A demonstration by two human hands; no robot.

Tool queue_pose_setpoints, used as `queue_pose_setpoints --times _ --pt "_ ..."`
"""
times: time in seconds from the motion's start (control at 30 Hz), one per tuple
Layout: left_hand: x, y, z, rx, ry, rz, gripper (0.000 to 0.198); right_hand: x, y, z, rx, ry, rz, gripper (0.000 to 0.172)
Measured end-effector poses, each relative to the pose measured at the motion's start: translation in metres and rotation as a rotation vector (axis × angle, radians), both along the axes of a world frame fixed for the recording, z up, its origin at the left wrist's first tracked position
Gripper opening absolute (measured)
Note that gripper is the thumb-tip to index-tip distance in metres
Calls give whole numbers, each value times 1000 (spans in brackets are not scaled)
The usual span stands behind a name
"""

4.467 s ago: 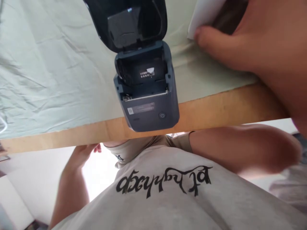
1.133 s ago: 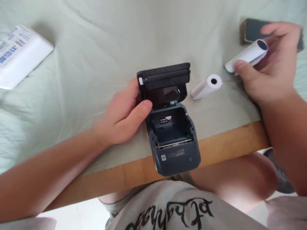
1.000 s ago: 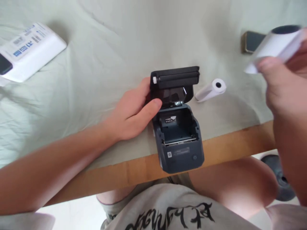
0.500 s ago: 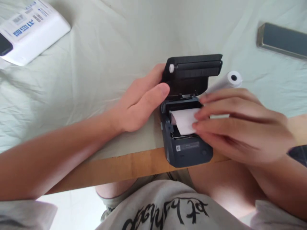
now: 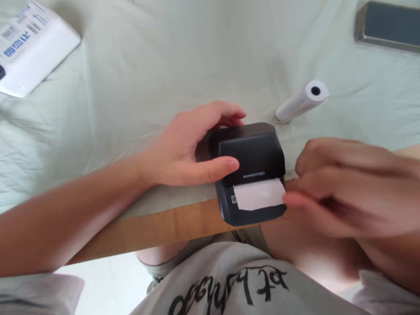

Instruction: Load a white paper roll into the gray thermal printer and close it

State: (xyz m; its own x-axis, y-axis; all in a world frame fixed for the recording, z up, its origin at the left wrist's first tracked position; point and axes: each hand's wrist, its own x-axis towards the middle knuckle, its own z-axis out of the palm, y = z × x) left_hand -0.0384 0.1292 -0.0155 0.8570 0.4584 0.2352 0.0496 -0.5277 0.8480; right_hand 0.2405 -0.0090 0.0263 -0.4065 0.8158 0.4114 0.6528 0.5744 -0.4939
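A small dark label printer point(image 5: 252, 155) sits at the table's front edge with its lid down. A short strip of white paper point(image 5: 259, 195) sticks out of the front slot, its end uneven. My left hand point(image 5: 197, 146) wraps round the printer's left side, thumb on the lid and fingers behind it. At the paper's right edge is my right hand point(image 5: 341, 183), a fingertip against or just beside the strip. Its fingers look curled but are smeared by motion, so a grip on the paper cannot be made out.
A white paper roll point(image 5: 302, 101) with a black core lies behind the printer on the right. A dark, flat box-like object point(image 5: 390, 26) is at the far right. At the far left lies a white box point(image 5: 42, 57) with a printed label. A pale cloth point(image 5: 147, 65) covers the table.
The printer's lid has come down from raised to shut, with the paper now out in front. My left hand moved onto the lid; my right hand drew back to the right.
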Motion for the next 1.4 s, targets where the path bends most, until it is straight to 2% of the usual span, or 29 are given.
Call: queue_pose_setpoints --times 0.1,0.23,0.37,0.47,0.57,0.63,0.73,0.8,0.9,0.97,1.07,1.17,1.27,1.33,1.4 --pt "0 3 3 96 64 -13 64 2 22 0 -202 142 -49 46" --pt "2 5 6 98 75 -4 62 2 39 -2 -540 228 -60 52" --pt "4 2 8 115 93 2 55 0 43 -2 -714 270 -54 56" --pt "4 2 11 157 138 15 58 -1 43 -3 -694 264 -89 53" --pt "-3 3 17 272 241 79 69 2 39 -4 -642 171 -108 53" --pt "-11 2 24 345 339 133 66 5 35 -2 -617 92 -115 55" --pt "-20 -4 35 361 439 202 65 9 31 4 -600 -44 -169 60" --pt "-20 -12 42 313 466 176 65 9 31 7 -631 -160 -202 63" --pt "-12 -24 51 171 475 103 53 3 33 9 -683 -310 -184 65" --pt "-7 -34 55 76 474 124 45 -2 33 8 -689 -342 -180 65" --pt "-3 -49 59 -100 482 211 39 -7 30 7 -631 -254 -206 66" --pt "0 -58 59 -201 432 304 41 0 26 10 -495 -100 -183 66" --pt "4 -57 53 -184 327 367 41 13 30 13 -377 -43 -224 61" --pt "5 -55 44 -115 308 358 38 19 36 14 -396 -43 -261 56" --pt "3 -55 31 58 295 354 47 21 40 12 -452 -29 -278 52"
